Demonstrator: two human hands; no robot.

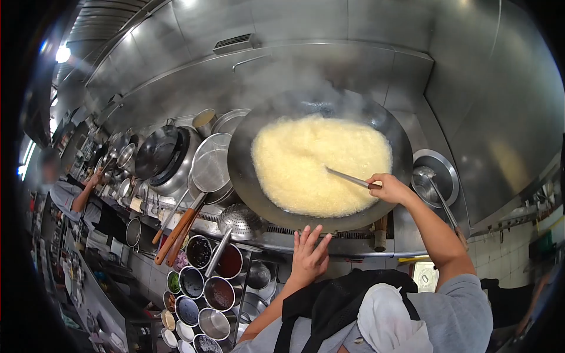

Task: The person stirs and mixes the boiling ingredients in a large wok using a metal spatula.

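A large dark wok [244, 182] holds bubbling, pale yellow foamy food [321, 159], with steam rising at the back. My right hand [385, 187] is closed around the dark grip of a long metal-handled utensil [347, 176]. Its working end is sunk in the foam, so its kind is hidden. Just by the wok's near rim is my left hand [311, 253], fingers spread and holding nothing. Whether its fingertips touch the rim, I cannot tell.
A perforated ladle [241, 220] and a wire strainer [212, 162] lie left of the wok. Several sauce pots [226, 260] stand below them. On the right is a metal bowl [448, 176] with a ladle [438, 191]. Another person [76, 197] works far left.
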